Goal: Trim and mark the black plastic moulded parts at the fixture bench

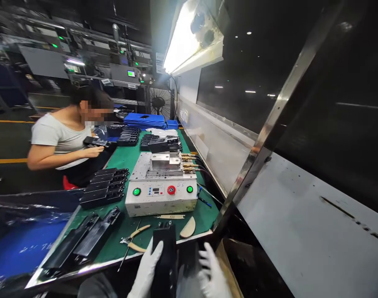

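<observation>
A black plastic part stands upright at the bottom of the view, just past the table's near edge, its lower end cut off by the frame. The white-gloved left hand presses against its left side with the fingers together. The gloved right hand has its fingers spread beside a second dark piece, partly hidden and hard to make out; whether that hand grips it, I cannot tell. Beyond them, on the green mat of the table, lie yellow-handled pliers, a pale crescent-shaped piece, and a white machine with green and red buttons. Black parts sit stacked to its left. Across the table, a co-worker holds a similar black part, the face blurred.
</observation>
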Tool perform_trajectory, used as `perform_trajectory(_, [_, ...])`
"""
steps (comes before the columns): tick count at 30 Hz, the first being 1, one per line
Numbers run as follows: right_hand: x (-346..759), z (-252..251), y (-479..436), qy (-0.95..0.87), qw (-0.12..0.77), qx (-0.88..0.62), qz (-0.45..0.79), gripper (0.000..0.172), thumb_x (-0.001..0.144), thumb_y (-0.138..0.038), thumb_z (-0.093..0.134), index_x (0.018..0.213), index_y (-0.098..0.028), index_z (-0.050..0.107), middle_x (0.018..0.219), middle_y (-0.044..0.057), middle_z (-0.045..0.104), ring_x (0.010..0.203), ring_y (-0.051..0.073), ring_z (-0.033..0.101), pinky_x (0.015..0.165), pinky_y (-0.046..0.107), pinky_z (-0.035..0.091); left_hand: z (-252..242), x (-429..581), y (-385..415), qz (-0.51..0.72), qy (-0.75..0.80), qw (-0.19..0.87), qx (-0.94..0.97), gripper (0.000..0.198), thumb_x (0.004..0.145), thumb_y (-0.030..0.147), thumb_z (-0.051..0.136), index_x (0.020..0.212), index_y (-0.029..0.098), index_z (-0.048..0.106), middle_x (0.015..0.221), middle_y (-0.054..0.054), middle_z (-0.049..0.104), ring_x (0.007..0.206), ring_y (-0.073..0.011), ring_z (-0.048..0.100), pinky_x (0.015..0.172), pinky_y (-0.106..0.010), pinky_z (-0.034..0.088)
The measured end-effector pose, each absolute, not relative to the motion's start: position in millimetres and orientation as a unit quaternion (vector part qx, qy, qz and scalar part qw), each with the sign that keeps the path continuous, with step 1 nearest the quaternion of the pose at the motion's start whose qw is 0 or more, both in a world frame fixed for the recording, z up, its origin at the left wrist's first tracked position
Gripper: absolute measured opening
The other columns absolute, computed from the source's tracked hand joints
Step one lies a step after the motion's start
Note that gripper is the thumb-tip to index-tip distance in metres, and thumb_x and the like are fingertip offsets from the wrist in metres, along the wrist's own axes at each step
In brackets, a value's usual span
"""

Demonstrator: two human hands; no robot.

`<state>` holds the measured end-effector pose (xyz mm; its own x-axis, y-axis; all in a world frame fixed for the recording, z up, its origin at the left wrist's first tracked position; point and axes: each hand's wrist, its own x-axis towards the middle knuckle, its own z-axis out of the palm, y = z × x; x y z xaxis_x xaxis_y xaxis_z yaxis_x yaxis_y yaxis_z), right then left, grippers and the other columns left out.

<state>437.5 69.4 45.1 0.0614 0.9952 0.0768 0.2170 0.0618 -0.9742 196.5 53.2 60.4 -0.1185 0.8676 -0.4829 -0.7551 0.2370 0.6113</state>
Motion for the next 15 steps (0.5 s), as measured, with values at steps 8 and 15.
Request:
perform_trajectory(8, [299, 201, 197, -0.817, 0.425, -0.338, 0.196, 0.087, 0.088, -0.02, 0.07, 0.166, -0.017, 0.032, 0.153, 0.014, 0.06, 0.137, 0.031, 0.06, 0.114, 0.044, 0.048, 216, 121, 151, 0.756, 0.332, 0.43, 0.366, 0.077, 0.079, 0.045, 0.082, 0.15, 0.031, 0.053, 0.148, -0.008, 0.064, 0.142, -0.0327, 0.056, 0.12, -0.044, 0.046])
perform_trajectory(15, [240, 338, 357, -0.938, 0.093, -0.333, -0.039, 0.091, 0.086, -0.032, 0.077, 0.166, -0.021, 0.035, 0.141, 0.016, 0.068, 0.127, 0.032, 0.065, 0.106, 0.04, 0.05, 298, 32, 287, 0.635, 0.533, 0.208, 0.518, 0.036, 0.091, 0.039, 0.062, 0.115, 0.014, 0.073, 0.134, -0.016, 0.073, 0.127, -0.027, 0.065, 0.119, -0.043, 0.044])
